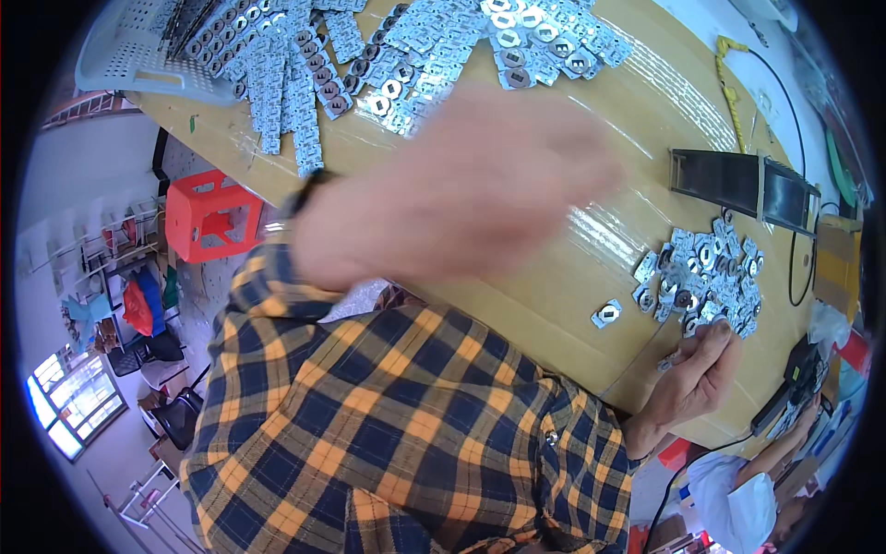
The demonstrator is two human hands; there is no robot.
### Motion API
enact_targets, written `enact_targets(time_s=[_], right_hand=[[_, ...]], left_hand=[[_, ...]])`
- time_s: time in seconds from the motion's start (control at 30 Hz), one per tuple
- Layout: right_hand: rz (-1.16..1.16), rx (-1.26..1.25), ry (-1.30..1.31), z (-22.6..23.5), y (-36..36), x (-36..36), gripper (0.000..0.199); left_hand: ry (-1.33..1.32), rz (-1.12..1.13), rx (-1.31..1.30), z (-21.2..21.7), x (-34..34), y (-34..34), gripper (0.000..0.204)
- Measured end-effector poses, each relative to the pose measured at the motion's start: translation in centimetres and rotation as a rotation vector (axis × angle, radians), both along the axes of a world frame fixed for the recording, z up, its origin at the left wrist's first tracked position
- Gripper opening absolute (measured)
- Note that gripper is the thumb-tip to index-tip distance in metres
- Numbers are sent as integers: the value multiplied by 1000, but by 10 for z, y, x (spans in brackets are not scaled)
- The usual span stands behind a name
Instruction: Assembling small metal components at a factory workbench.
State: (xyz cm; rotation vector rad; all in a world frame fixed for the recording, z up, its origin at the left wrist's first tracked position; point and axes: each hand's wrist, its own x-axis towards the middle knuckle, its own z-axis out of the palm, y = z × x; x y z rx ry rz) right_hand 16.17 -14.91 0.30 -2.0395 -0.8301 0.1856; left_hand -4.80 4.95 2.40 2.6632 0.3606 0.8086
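My left hand [461,189] is smeared by motion over the middle of the table, and its fingers cannot be made out. Beyond it lie many silvery strips of small metal plates [277,88], some with round pieces on them. At the right, my right hand [699,377] is closed in a pinch at the near edge of a heap of loose small metal plates [706,272]. Whatever sits between its fingertips is too small or hidden to name. One single metal plate [606,314] rests apart, left of the heap.
The brown table [544,323] has a black box-like holder [734,189] at the right, with a yellow cord [724,83] behind. A white perforated basket [134,69] stands far left, a red stool [212,217] below. Another person [738,503] works at the lower right.
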Motion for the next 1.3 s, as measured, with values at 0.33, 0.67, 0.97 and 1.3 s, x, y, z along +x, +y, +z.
enact_targets(time_s=[0.33, 0.67, 0.97, 1.3], right_hand=[[733, 29, 884, 0, 22, -26, 22], [432, 151, 711, 14, -5, 2, 15], [548, 313, 350, -13, -1, 11, 23], [621, 348, 216, -22, 1, 8, 24]], left_hand=[[320, 99, -95, 1, -39, 5, 41], [77, -262, -274, 1, 45, -28, 38], [68, -416, -632, -19, 85, -38, 35], [178, -452, -628, -21, 80, -33, 37]])
